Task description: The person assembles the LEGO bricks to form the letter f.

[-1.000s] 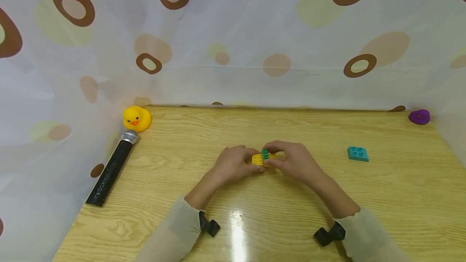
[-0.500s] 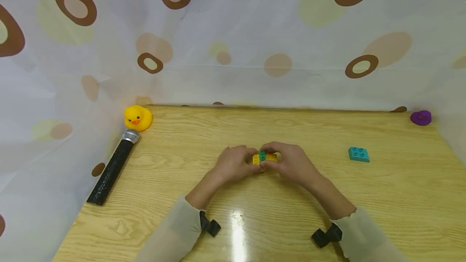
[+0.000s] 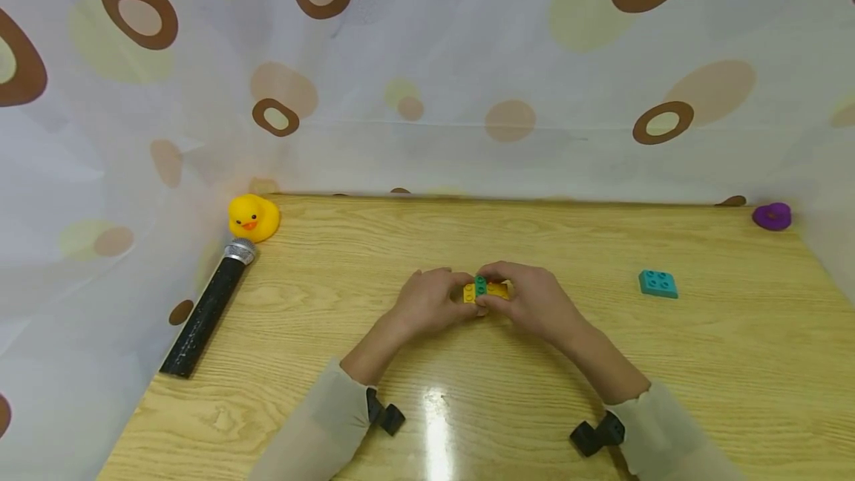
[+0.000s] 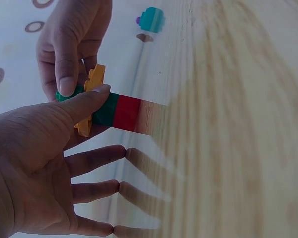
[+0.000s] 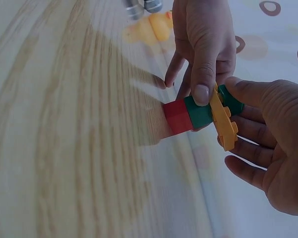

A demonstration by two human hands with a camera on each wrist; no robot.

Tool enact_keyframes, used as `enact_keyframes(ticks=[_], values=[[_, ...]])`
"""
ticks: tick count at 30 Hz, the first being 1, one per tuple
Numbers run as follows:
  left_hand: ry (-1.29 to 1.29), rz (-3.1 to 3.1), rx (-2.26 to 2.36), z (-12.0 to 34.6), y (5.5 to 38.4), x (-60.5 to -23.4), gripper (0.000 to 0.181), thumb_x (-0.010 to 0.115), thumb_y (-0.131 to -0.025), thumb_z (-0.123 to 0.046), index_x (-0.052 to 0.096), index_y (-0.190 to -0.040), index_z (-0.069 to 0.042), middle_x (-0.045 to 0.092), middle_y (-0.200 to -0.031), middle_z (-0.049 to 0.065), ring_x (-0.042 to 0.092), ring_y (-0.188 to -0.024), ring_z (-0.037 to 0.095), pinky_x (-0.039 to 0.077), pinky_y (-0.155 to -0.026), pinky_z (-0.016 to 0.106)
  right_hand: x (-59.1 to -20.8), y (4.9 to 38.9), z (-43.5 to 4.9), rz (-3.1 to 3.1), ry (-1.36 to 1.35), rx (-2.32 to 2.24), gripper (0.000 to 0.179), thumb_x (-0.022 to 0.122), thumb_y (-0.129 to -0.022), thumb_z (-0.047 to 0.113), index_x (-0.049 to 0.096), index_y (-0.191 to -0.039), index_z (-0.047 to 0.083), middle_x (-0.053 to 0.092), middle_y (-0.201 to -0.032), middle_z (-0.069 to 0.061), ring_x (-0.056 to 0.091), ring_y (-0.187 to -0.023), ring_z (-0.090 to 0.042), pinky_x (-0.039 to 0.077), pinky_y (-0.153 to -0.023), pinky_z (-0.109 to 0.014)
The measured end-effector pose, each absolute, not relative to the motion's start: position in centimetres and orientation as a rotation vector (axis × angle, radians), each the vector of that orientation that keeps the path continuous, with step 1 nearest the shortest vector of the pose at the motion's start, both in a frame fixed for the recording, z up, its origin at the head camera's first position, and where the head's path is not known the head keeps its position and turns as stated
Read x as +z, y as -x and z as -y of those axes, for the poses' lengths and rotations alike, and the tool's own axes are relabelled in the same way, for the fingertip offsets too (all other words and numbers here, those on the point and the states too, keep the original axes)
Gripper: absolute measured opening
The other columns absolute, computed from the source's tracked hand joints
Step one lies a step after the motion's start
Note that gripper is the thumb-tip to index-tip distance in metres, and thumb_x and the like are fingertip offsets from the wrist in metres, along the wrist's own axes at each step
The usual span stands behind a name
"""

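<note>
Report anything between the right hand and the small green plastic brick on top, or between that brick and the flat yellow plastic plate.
Nothing visible: the right hand pinches the small green plastic brick, and no other object shows between it and the flat yellow plastic plate.

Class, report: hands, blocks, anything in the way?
Left hand pinches lower green block. Right hand pinches top green block, against yellow block. Red block lowest. Nothing visibly in the way.

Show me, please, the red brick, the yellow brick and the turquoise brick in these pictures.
Red brick (image 4: 126,113): left wrist view, middle of its side.
Yellow brick (image 5: 222,121): right wrist view, on its long side.
Turquoise brick (image 3: 657,283): head view, on its studded top.
</note>
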State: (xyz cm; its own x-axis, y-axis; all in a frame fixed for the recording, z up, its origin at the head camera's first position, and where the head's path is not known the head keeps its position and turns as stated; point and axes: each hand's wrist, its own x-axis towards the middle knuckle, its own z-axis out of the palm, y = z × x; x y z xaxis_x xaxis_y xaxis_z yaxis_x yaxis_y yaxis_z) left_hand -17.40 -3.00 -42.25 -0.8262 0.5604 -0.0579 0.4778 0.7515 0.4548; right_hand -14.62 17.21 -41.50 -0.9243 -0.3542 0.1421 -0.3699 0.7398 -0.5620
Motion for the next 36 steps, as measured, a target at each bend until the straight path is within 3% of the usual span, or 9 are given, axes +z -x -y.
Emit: enact_keyframes(ticks=[12, 21, 28, 36], values=[[-0.829, -2.762, 0.626, 3.0, 17.4, -42.3, 0.041, 0.068, -0.094, -0.052, 0.070, -0.124, -0.025, 0.066, -0.079, -0.007, 0.066, -0.103, 0.020, 0.042, -0.106, 0.065, -41.5, 14.6, -17.2, 2.914, -0.620, 0.880, 0.038, 0.076, -0.092, 0.032, 0.070, -0.123, 0.012, 0.074, -0.119, -0.004, 0.070, -0.107, -0.024, 0.056, -0.091, -0.047], [-0.835, -2.754, 0.633, 3.0, 17.3, -42.2, 0.042, 0.068, -0.095, -0.051, 0.069, -0.127, -0.024, 0.076, -0.101, -0.002, 0.065, -0.116, 0.024, 0.040, -0.107, 0.067, -41.3, 14.2, -17.0, 2.929, -0.603, 0.850, 0.040, 0.076, -0.091, 0.032, 0.070, -0.125, 0.010, 0.073, -0.125, -0.007, 0.070, -0.112, -0.027, 0.056, -0.094, -0.048], [-0.832, -2.756, 0.634, 3.1, 17.3, -42.4, 0.043, 0.068, -0.094, -0.051, 0.068, -0.128, -0.025, 0.077, -0.106, -0.002, 0.064, -0.122, 0.025, 0.039, -0.108, 0.067, -41.4, 14.3, -17.1, 2.929, -0.616, 0.843, 0.041, 0.076, -0.091, 0.032, 0.070, -0.125, 0.010, 0.073, -0.125, -0.007, 0.070, -0.112, -0.027, 0.056, -0.093, -0.047], [-0.792, -2.754, 0.598, 3.0, 17.4, -42.4, 0.055, 0.068, -0.093, -0.055, 0.064, -0.138, -0.024, 0.071, -0.130, 0.001, 0.056, -0.135, 0.029, 0.037, -0.112, 0.065, -41.0, 14.8, -19.0, 2.979, -0.707, 0.822, 0.045, 0.073, -0.094, 0.026, 0.064, -0.137, 0.014, 0.072, -0.128, -0.006, 0.067, -0.118, -0.030, 0.055, -0.095, -0.051]])
